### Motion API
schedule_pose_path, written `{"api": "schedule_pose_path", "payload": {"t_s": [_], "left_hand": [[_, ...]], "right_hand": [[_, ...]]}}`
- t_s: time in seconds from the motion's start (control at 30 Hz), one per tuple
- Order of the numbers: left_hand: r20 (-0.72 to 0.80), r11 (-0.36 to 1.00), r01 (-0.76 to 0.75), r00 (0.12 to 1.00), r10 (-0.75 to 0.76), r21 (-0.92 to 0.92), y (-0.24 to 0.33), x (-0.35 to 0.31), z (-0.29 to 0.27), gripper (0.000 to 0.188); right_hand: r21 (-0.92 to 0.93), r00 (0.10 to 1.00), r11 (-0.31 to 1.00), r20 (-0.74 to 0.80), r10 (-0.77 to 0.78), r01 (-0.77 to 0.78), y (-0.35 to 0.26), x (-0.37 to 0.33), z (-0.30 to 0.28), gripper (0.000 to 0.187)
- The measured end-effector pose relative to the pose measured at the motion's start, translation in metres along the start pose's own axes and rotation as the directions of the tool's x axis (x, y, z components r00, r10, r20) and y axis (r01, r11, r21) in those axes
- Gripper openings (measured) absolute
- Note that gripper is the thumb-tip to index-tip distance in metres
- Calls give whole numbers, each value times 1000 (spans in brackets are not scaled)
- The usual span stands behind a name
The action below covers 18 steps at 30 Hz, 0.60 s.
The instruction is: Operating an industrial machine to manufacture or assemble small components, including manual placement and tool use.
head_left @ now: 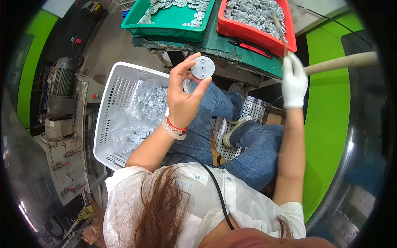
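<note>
My left hand (184,93), bare and with bracelets at the wrist, pinches a round grey disc (204,67) by its edges between thumb and fingers. The disc's flat face shows small holes and two raised rings. Part of another pale round piece (188,86) shows lower, beside the palm. My right hand (295,80) wears a white glove and is closed round a long, thin tool (279,31), whose exact kind I cannot make out. This tool points up and left, across the edge of a red tray (264,37) heaped with small grey discs.
A green tray (165,31) with grey discs stands left of the red one on a worn green bench (206,46). On its edge lies a thin red-and-black tool (250,48). A white perforated basket (105,111) holds bagged parts. A pale pole (343,63) juts in at right.
</note>
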<state>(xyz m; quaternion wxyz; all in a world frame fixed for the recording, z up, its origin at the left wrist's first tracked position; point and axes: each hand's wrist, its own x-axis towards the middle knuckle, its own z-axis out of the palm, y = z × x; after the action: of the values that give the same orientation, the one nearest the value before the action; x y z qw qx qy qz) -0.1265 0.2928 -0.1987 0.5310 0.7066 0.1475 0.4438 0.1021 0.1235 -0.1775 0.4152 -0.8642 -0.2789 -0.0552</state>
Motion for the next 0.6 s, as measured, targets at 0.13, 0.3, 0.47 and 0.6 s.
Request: {"api": "schedule_pose_path", "payload": {"t_s": [0.13, 0.3, 0.47, 0.6], "left_hand": [[129, 793, 424, 902, -412, -438, 7, 4, -4, 49], [716, -89, 758, 561, -416, -646, 4, 10, -20, 42], [800, -99, 859, 418, -430, -502, 3, -1, -2, 55], [826, -124, 878, 375, -421, -462, 6, -3, 8, 46]], "right_hand": [[-181, 990, 973, 26, -142, 144, -21, 55, 6, 38], [226, 884, 920, 276, -377, 321, -57, -23, 10, 36], [485, 816, 838, 572, -87, -251, -75, -81, 18, 30], [604, 867, 717, 498, 2, -348, -70, -80, 21, 27]]}}
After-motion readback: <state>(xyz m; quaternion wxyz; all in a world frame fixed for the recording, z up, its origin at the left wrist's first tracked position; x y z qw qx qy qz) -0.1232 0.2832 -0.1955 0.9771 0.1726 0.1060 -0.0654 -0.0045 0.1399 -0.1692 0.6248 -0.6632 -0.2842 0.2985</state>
